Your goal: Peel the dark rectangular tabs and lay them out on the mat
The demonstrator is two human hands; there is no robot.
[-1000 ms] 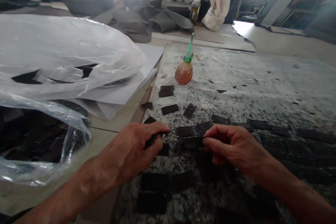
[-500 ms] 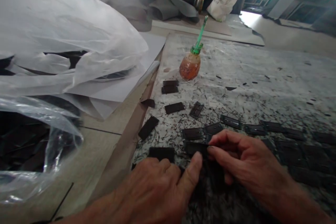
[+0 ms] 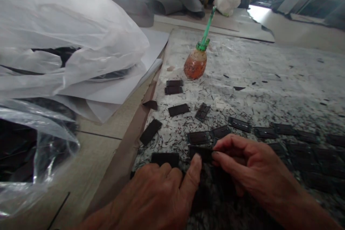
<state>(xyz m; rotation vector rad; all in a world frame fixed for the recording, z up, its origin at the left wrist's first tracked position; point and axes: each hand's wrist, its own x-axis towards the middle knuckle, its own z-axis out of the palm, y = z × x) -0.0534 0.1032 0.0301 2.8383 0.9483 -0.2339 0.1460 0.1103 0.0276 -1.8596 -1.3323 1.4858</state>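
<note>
Fingers: we note the left hand (image 3: 153, 201) palm down, fingers open and spread, thumb stretched forward with its tip on the near edge of a dark rectangular piece (image 3: 201, 153). The right hand (image 3: 258, 172) is curled, its thumb and forefinger closed on the right end of that piece.

Hidden: the right fingertips cover the end of the piece, so we cannot see how firm the pinch is. We cannot tell the piece's material. The lower foreground lies in shadow, and the pieces there are hard to count.

Arms: both forearms are cut off by the bottom edge, coming in from lower left and lower right. The hands are just beside each other.

Piece: it lies flat on a mottled white work surface (image 3: 264, 61) strewn with thin dark scraps, among similar dark pieces (image 3: 239, 124) set in rough rows.

Nearby: an amber glass jar (image 3: 195, 64) with a green brush handle (image 3: 208, 25) stands beyond the pieces. To the left, a clear plastic bag (image 3: 54, 43) lies on white paper sheets (image 3: 118, 93).
</note>
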